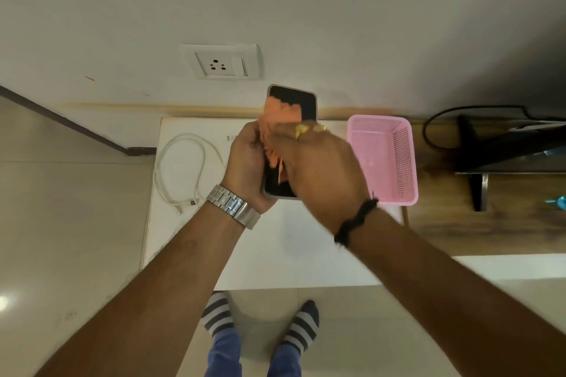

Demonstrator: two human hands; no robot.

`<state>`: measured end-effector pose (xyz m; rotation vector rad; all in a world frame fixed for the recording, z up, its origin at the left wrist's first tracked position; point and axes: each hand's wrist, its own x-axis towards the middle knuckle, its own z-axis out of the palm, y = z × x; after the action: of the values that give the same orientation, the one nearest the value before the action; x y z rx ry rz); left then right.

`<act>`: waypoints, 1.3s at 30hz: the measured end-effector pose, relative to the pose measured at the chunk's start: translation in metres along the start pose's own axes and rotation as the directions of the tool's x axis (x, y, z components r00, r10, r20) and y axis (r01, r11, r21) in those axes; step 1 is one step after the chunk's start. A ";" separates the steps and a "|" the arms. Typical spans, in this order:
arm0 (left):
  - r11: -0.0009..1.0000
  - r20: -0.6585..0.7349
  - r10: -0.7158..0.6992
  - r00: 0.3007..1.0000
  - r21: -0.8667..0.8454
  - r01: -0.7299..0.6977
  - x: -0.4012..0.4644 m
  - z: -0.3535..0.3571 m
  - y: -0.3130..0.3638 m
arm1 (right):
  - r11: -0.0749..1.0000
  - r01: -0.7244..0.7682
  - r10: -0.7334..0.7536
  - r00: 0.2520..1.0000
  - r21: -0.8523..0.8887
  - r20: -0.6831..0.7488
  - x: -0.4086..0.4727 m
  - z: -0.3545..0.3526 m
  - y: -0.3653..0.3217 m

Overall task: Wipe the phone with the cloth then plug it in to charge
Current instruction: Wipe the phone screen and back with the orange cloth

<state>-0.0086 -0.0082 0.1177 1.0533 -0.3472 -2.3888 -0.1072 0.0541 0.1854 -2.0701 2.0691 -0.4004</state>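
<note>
Floor (61, 208): pale tiles, far left + under the desk; glare spot at lower left.
Cable (180, 168): white, loosely coiled on left part of desk, plug ends at its near side; not plugged into anything.
Desk (291, 254): white top, pushed up against the wall.
Socket (223, 62): white wall plate w/ switch, above desk's far edge, nothing in it; just beyond the phone's top end.
Left hand (245, 162): closed round the phone's lower half from the left side + underneath, fingers curled over the edge. Metal watch (233, 206) on the wrist.
Phone (306, 104): held in the air above the desk's far middle, screen up + dark, top end toward the wall.
Cloth (280, 115): orange, bunched, lying across the screen approx mid to upper part; top strip of screen still uncovered.
Right hand (318, 168): palm down over the phone, pressing the cloth onto the screen; blurred, so finger grip on the cloth can't be made out exactly. Gold rings (301, 131), black thread band (355, 220) on wrist.
Basket (386, 156): pink plastic mesh, on right edge of desk, just beside the right hand.
Far right: dark stand (490, 150) w/ black cord on a wooden surface.
Bottom: striped socks (301, 327), blue trousers.
</note>
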 end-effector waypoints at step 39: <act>1.000 0.078 -0.001 0.997 -0.004 0.002 -0.015 -0.008 -0.002 | 0.987 -0.038 0.039 0.999 -0.158 0.007 0.024 -0.017 0.023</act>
<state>0.0051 0.0018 0.1206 0.9612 -0.3692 -2.4356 -0.1351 0.0305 0.1959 -2.1087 2.1960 -0.2260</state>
